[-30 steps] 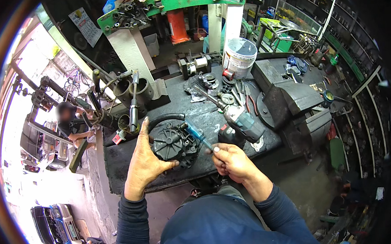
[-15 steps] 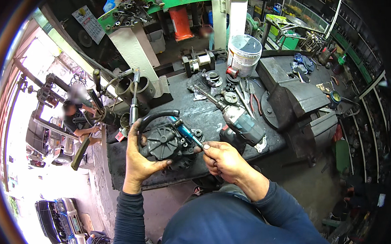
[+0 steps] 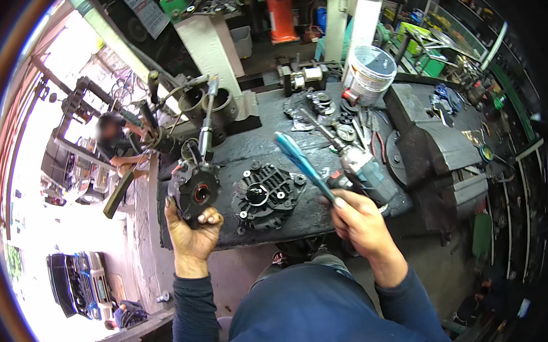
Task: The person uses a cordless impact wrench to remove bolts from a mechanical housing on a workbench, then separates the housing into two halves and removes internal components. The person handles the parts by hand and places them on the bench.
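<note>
Disassembly seems in hand: left hand (image 3: 192, 239), fingers curled, grips a black cover (image 3: 187, 183) at the finned alternator's (image 3: 273, 194) nine o'clock; right hand (image 3: 361, 218) pinches a blue-handled screwdriver (image 3: 301, 161). Next move calls for steady support.

Dark-blue shirt (image 3: 312, 308), long fitted sleeves (image 3: 193, 303)

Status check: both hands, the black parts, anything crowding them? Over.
Left hand gripping round black part. Right hand holding blue tool. Finned black housing on bench between hands, untouched. Power tool lying just beyond right hand.
</note>
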